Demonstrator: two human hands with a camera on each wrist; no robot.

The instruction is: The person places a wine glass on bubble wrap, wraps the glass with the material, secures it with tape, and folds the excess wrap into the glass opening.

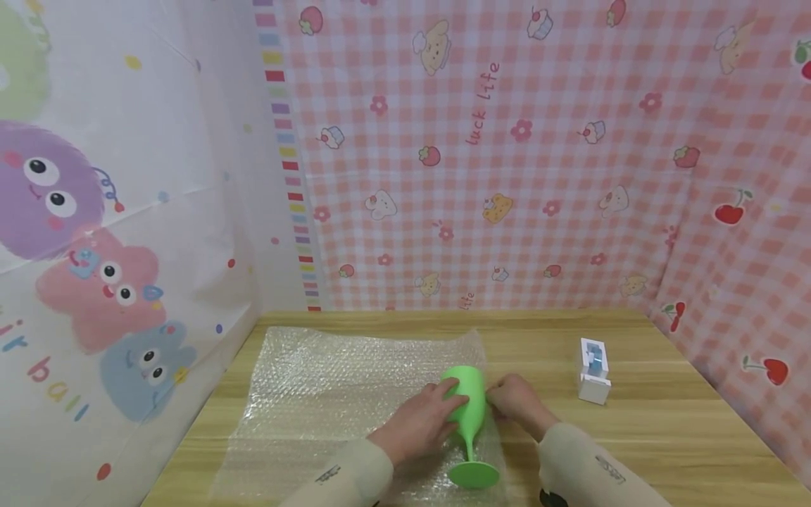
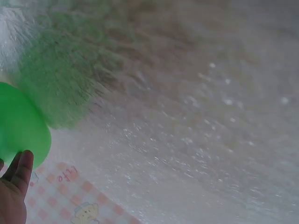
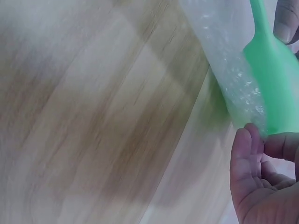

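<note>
A green plastic goblet (image 1: 469, 401) lies on its side on a sheet of bubble wrap (image 1: 329, 380), near the sheet's right edge, its round foot toward me. My left hand (image 1: 423, 422) holds the goblet from the left, fingers laid over the bowl. In the right wrist view, a left-hand digit (image 3: 284, 30) shows at the narrowing between bowl and stem. To the right of the bowl, my right hand (image 1: 516, 403) pinches the edge of the bubble wrap between thumb and fingers (image 3: 243, 149). There the lifted edge rises against the goblet's side.
A small white tape dispenser (image 1: 594, 373) with a bluish roll stands on the wooden table (image 1: 665, 422) at the right. Pink checked cloth (image 1: 507, 176) hangs behind the table, and a white cartoon-printed cloth (image 1: 190, 211) hangs on the left.
</note>
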